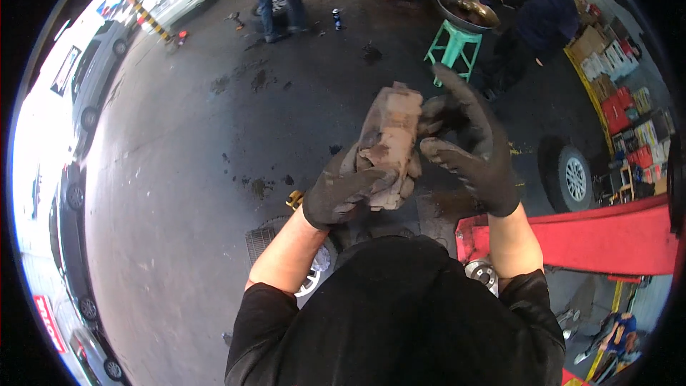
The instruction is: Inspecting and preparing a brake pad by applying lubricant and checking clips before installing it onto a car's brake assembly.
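In front of my chest, my left hand [351,184] is wrapped round a dusty brown block that looks like worn brake pads [397,129]. The block stands lengthwise, with a small tab at its far end. My right hand [475,146] is just to its right, with thumb and index finger spread wide apart. Its other fingers curl toward the block; I see nothing held in them, and whether they touch it is unclear. Both hands wear dark, soiled work gloves.
A red lift arm [572,237] and a brake disc [481,273] lie close on my right, near a wheel [572,179]. Ahead, a green stool [454,48] bears a metal basin [468,11] beside a masked person. Another person, a spray can [337,18] and cars are farther off.
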A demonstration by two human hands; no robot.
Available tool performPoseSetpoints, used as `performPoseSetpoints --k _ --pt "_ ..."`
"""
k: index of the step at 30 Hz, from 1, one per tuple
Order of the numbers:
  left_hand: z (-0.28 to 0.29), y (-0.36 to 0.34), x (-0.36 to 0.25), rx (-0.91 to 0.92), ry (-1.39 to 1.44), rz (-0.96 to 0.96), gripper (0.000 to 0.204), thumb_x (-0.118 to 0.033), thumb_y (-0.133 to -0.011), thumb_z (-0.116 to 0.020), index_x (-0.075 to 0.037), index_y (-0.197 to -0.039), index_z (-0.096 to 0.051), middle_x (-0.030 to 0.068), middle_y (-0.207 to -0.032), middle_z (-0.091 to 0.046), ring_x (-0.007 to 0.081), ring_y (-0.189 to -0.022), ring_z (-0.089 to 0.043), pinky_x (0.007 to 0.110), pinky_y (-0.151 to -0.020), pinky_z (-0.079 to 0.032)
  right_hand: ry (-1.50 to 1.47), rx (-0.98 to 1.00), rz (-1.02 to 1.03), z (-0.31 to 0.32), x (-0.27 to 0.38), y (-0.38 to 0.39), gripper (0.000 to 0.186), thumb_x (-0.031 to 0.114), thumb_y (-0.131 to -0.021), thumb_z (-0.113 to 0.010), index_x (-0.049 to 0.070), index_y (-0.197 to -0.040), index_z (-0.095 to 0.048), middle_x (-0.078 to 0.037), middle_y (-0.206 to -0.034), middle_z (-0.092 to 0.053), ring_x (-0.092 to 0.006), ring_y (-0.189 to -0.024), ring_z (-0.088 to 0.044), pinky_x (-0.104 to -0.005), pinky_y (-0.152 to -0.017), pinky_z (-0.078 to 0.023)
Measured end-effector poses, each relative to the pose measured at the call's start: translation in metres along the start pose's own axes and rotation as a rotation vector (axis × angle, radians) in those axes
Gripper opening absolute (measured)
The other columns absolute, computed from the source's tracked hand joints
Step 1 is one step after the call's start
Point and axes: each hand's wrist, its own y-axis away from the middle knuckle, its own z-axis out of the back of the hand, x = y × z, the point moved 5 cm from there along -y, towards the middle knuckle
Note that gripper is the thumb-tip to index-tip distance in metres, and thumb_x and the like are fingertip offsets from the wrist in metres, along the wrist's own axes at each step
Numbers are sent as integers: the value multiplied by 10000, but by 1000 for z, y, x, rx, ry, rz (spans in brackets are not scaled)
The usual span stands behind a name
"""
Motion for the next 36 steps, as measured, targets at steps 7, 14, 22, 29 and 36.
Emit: performPoseSetpoints --k 7,14,22,29,36 --pt "-18 18 7 -277 -140 186 716 -133 -810 -778 63 -1436 -490 161 -1183 -689 259 -1045 -713 363 -890 -574 -156 362 -55 16 -9 -1 796 102 -809 -870 -26 -1500 -496 -126 -1416 -613 -174 -1240 -603 -350 -1053 -503" --pt "-23 2 -7 -325 -280 117 701 -119 -750 -817 39 -1363 -515 145 -1189 -694 254 -1054 -711 374 -957 -566 -66 217 151 47 -32 19 698 93 -771 -911 -4 -1370 -565 -122 -1367 -603 -202 -1223 -606 -368 -1046 -504" --pt "-50 13 5 -571 -705 -174 826 -11 -671 -922 40 -1393 -523 193 -1266 -682 267 -1120 -706 370 -933 -607 -45 174 317 63 -53 31 713 90 -753 -931 41 -1348 -541 -130 -1319 -593 -205 -1192 -605 -375 -1022 -521" --pt "-58 22 16 -634 -545 -165 871 2 -701 -906 64 -1454 -472 223 -1313 -655 287 -1069 -733 412 -953 -616 -103 235 184 62 -46 27 740 85 -743 -933 6 -1372 -551 -157 -1361 -605 -244 -1230 -621 -388 -1041 -529" --pt "-61 20 22 -603 -609 -161 794 -87 -775 -881 18 -1460 -493 153 -1360 -640 213 -1218 -638 361 -1022 -537 -143 299 30 59 -47 25 723 76 -748 -924 -21 -1372 -570 -145 -1356 -624 -208 -1234 -620 -367 -1048 -519"
